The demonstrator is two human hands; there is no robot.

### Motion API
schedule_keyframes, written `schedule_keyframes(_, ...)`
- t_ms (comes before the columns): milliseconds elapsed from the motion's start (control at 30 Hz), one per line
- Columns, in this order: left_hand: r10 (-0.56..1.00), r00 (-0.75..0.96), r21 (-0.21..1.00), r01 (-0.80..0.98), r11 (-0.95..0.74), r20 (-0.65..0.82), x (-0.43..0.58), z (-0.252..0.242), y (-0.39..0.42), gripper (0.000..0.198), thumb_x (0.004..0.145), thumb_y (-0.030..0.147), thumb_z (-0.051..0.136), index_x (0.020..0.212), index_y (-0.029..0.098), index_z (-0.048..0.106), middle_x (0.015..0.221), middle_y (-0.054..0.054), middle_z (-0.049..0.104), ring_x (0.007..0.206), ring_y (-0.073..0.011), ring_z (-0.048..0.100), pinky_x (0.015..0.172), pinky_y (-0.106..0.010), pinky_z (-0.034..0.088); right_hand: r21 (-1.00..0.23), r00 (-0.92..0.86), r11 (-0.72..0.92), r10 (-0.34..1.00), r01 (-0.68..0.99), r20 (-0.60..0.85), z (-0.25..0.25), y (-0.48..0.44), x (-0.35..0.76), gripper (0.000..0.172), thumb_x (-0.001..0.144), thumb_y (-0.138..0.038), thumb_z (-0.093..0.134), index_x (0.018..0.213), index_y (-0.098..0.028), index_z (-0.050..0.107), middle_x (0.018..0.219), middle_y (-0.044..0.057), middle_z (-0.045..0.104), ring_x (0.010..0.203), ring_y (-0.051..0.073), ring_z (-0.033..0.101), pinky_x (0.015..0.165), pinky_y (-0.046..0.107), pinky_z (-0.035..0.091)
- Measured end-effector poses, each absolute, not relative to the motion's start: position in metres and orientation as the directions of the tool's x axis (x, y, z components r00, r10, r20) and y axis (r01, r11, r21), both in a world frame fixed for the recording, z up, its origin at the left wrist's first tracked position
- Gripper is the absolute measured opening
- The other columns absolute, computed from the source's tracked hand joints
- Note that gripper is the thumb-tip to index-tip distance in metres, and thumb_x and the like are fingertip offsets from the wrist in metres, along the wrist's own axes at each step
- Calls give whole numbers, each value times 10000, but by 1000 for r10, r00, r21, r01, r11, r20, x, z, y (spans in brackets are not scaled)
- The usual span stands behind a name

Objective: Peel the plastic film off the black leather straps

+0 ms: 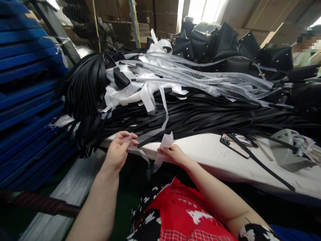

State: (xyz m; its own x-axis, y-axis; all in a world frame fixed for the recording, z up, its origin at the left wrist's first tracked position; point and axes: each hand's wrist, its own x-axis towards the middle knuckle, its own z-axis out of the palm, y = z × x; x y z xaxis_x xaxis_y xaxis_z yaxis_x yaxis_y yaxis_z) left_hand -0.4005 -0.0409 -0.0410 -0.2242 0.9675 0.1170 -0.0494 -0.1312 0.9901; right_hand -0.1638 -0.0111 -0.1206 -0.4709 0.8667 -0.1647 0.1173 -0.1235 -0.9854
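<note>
My left hand (119, 149) pinches the clear plastic wrapping (140, 152) at the near end of a black strap (147, 139) that sticks out of a big heap of black straps (200, 113) on the white table (208, 154). My right hand (173, 153) grips a white strip of the same wrapping (165, 142) just to the right, at the table's near edge. The two hands are a short way apart with the film stretched between them. Loose clear and white plastic sleeves (175, 75) lie on top of the heap.
Blue stacked panels (25, 83) stand at the left. Black bags (225, 43) are piled behind the straps. A phone (233, 145) and a single black strap (265, 169) lie on the table to the right, beside a grey plastic bag (288, 150). Another person (307, 47) sits at the far right.
</note>
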Motion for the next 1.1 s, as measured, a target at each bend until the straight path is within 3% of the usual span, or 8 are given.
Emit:
schedule_keyframes(167, 924, -251, 940, 258, -225, 290, -417, -47, -37, 173, 671, 129, 548, 587, 194, 685, 702, -15, 643, 684, -155, 583, 665, -247, 460, -982, -512, -130, 839, 141, -184, -122, -18, -163, 566, 788, -661, 599, 943, -143, 766, 947, 104, 749, 889, 265, 683, 834, 379, 504)
schedule_keyframes(267, 968, 3, 865, 448, -226, 251, -400, -42, -44, 166, 735, 202, 628, 611, 207, 738, 761, -38, 677, 720, -188, 611, 649, -269, 459, -981, -537, -99, 825, 166, -174, -126, -23, -165, 539, 808, -642, 588, 934, -149, 765, 940, 90, 748, 875, 256, 675, 821, 366, 500)
schedule_keyframes(367, 951, 225, 782, 544, -304, 214, -375, -38, -49, 132, 786, 318, 689, 775, 216, 771, 920, -68, 700, 799, -211, 637, 683, -286, 488, -976, -550, -63, 818, 208, -170, -129, -26, -166, 499, 816, -612, 596, 872, -144, 760, 822, 58, 735, 761, 225, 643, 739, 344, 492)
schedule_keyframes(467, 913, 342, 791, 485, -372, 220, -357, -39, -47, 236, 769, 276, 716, 997, 237, 761, 1083, -84, 693, 976, -247, 635, 865, -330, 494, -973, -560, -43, 811, 225, -166, -131, -29, -166, 453, 825, -580, 599, 808, -152, 748, 720, 27, 701, 681, 197, 605, 669, 315, 473)
schedule_keyframes(567, 907, 368, 832, 424, -358, 203, -348, -43, -41, 132, 824, 235, 644, 842, 230, 775, 939, -64, 711, 868, -214, 649, 789, -294, 494, -977, -578, -30, 802, 210, -148, -127, -33, -163, 404, 836, -538, 598, 833, -162, 746, 775, 30, 711, 730, 203, 620, 701, 317, 482)
schedule_keyframes(767, 958, 243, 918, 324, -230, 154, -336, -52, -34, 232, 761, 302, 721, 572, 174, 678, 655, -19, 607, 621, -155, 567, 584, -241, 414, -994, -454, 17, 890, 111, -35, -101, -40, -153, 297, 826, -398, 647, 969, -154, 735, 925, 62, 737, 817, 227, 655, 762, 330, 501)
schedule_keyframes(900, 979, 182, 966, 222, -132, 92, -326, -57, -35, 264, 702, 352, 776, 561, 161, 659, 633, -11, 589, 601, -156, 548, 565, -242, 415, -989, -373, 42, 928, 139, -13, -90, -43, -151, 286, 864, -395, 592, 904, -168, 760, 869, 54, 748, 795, 235, 664, 732, 331, 511)
schedule_keyframes(1100, 980, 159, 974, 177, -144, 116, -328, -54, -28, 223, 819, 374, 679, 760, 175, 759, 805, -65, 716, 795, -226, 637, 765, -303, 470, -995, -250, 54, 968, 85, 31, -93, -43, -146, 278, 866, -411, 589, 926, -216, 778, 917, 52, 756, 860, 245, 675, 839, 382, 516)
